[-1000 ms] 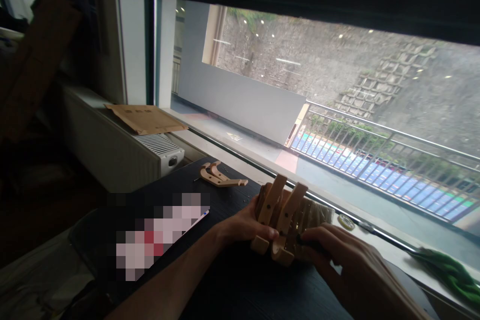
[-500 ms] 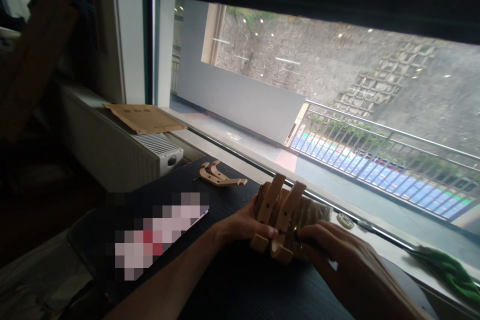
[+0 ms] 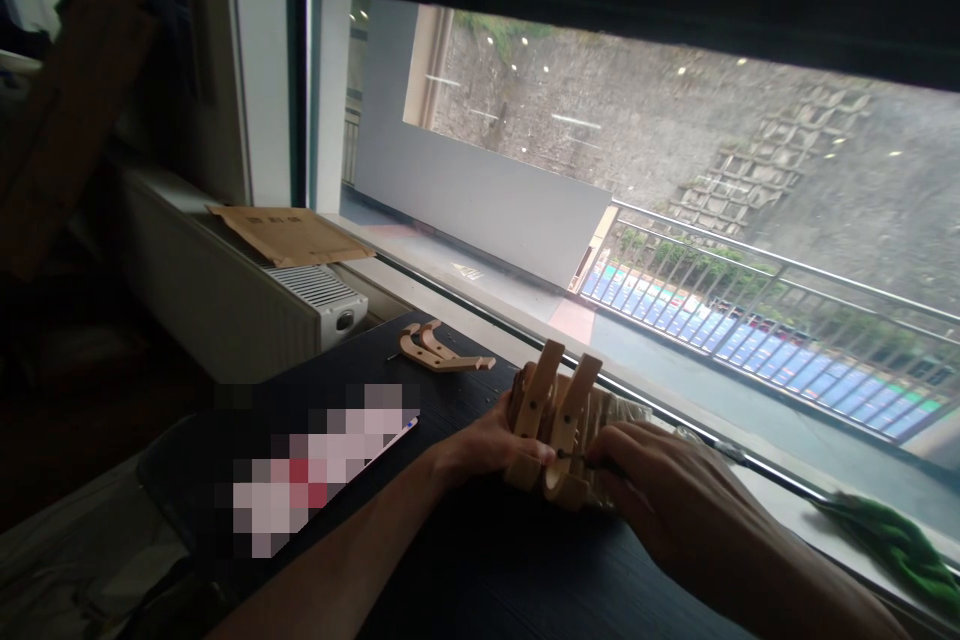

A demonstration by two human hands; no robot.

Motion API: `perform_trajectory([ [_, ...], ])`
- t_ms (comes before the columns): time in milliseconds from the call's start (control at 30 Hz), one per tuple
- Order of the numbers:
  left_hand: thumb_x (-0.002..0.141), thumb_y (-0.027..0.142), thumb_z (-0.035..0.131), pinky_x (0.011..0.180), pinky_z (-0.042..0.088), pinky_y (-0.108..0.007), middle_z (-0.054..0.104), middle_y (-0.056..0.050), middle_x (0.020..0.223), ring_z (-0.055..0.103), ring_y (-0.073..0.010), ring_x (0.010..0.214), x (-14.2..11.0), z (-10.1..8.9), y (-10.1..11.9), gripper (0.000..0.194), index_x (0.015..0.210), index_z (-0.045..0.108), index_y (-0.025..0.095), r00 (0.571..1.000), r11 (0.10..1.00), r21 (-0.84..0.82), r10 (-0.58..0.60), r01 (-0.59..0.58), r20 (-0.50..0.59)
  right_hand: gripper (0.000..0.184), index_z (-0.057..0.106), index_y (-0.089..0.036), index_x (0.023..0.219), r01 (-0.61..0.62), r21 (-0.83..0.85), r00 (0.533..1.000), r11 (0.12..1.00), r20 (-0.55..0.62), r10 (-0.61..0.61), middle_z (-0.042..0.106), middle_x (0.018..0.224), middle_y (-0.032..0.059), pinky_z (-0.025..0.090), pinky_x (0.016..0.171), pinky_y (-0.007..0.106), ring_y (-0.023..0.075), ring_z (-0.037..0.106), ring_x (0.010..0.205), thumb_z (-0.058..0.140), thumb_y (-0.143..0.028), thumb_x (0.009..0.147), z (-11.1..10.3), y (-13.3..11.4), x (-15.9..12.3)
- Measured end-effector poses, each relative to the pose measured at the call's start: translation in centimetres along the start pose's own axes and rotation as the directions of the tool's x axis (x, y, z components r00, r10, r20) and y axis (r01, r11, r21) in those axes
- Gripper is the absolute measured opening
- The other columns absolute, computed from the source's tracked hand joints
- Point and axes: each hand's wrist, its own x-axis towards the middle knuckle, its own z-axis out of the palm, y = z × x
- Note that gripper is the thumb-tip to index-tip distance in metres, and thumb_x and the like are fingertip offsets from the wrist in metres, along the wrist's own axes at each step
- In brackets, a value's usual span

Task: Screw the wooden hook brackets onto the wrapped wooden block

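Observation:
A light wooden assembly (image 3: pixel 574 410) with two upright curved hooks stands on the black table, tilted. Around its left side my left hand (image 3: pixel 499 442) is closed, thumb pressed by the lower part of the hooks. My right hand (image 3: pixel 649 480) has its fingers pinched on a slim dark tool (image 3: pixel 581 461), whose tip meets the nearer hook close to its lower bend. The handle is hidden in the fingers, so its exact kind does not show. Clear wrinkled plastic wrap (image 3: pixel 626 408) shows behind the right fingers. Two loose wooden hooks (image 3: pixel 442 352) lie farther back.
A blurred-out pinkish flat item (image 3: pixel 322 470) lies on the left of the black table (image 3: pixel 465 570). Along the windowsill are a roll of tape (image 3: pixel 686 434) and a green-headed duster (image 3: pixel 885 530). A brown envelope (image 3: pixel 292 235) rests on a white radiator (image 3: pixel 225 270).
My right hand has moved left and its wrist has turned, bringing the slim tool's tip against the nearer hook. The wooden assembly has shifted slightly left; my left hand keeps its hold.

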Motion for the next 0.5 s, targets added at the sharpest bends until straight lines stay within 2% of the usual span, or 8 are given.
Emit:
perform_trajectory([
  [133, 0.059, 0.019, 0.084, 0.088, 0.046, -0.039, 0.063, -0.002, 0.101, 0.06, -0.025, 0.1, 0.1, 0.0, 0.0, 0.06, 0.112, 0.055, 0.022, 1.0, 1.0, -0.024, -0.003, 0.004, 0.014, 0.009, 0.053, -0.022, 0.096, 0.015, -0.002, 0.998, 1.0, -0.061, -0.015, 0.063, 0.081, -0.0001, 0.035, 0.056, 0.026, 0.0142, 0.056, 0.065, 0.045, -0.019, 0.093, -0.3, 0.2, 1.0],
  [267, 0.058, 0.018, 0.085, 0.085, 0.046, -0.038, 0.063, -0.002, 0.101, 0.06, -0.0245, 0.097, 0.0, 0.0, 0.0, 0.062, 0.111, 0.053, 0.023, 1.0, 0.999, -0.036, -0.021, 0.021, 0.005, 0.016, 0.046, -0.022, 0.082, -0.002, -0.038, 0.987, 0.999, -0.16, -0.004, 0.057, 0.066, -0.0037, 0.029, 0.05, 0.024, 0.0113, 0.047, 0.053, 0.038, -0.024, 0.096, -0.2, 0.3, 2.1],
  [367, 0.057, 0.018, 0.085, 0.085, 0.046, -0.038, 0.063, -0.002, 0.101, 0.061, -0.0251, 0.097, 0.0, 0.1, 0.1, 0.062, 0.11, 0.053, 0.022, 0.999, 0.998, -0.046, -0.032, 0.032, 0.008, 0.015, 0.044, -0.022, 0.083, -0.004, -0.036, 0.986, 0.999, -0.166, -0.002, 0.055, 0.064, -0.0046, 0.027, 0.049, 0.023, 0.0104, 0.044, 0.05, 0.037, -0.022, 0.096, 0.0, 0.2, 2.3],
  [500, 0.057, 0.017, 0.085, 0.086, 0.046, -0.039, 0.063, -0.003, 0.102, 0.06, -0.0249, 0.099, 0.0, 0.1, 0.2, 0.063, 0.111, 0.052, 0.021, 0.999, 0.998, -0.052, -0.04, 0.04, 0.004, 0.009, 0.046, -0.023, 0.089, 0.007, 0.007, 0.988, 1.0, -0.153, -0.006, 0.058, 0.071, -0.0036, 0.031, 0.052, 0.024, 0.0112, 0.047, 0.055, 0.039, -0.022, 0.096, 0.1, 0.6, 1.9],
])
